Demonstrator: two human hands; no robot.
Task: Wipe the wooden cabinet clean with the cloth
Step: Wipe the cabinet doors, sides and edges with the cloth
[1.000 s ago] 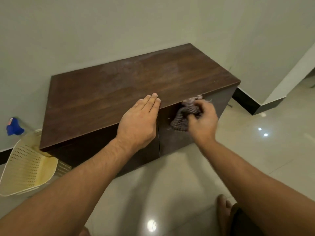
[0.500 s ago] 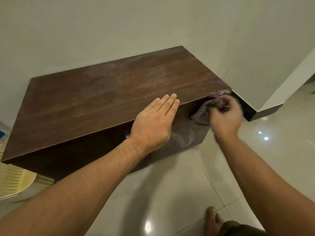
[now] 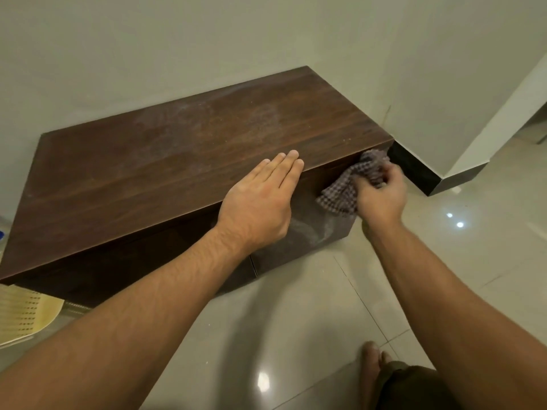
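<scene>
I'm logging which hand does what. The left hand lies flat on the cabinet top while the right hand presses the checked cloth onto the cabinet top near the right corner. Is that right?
Not quite. The head view shows the right hand pressing the checked cloth against the cabinet's front face, just under the top edge, not onto the top. The rest holds: the left hand lies flat on the wooden cabinet top, and the cloth is near the right corner.

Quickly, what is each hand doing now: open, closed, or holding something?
Left hand: open, flat on the wooden cabinet top.
Right hand: closed on the cloth, pressing it against the cabinet front.
</scene>
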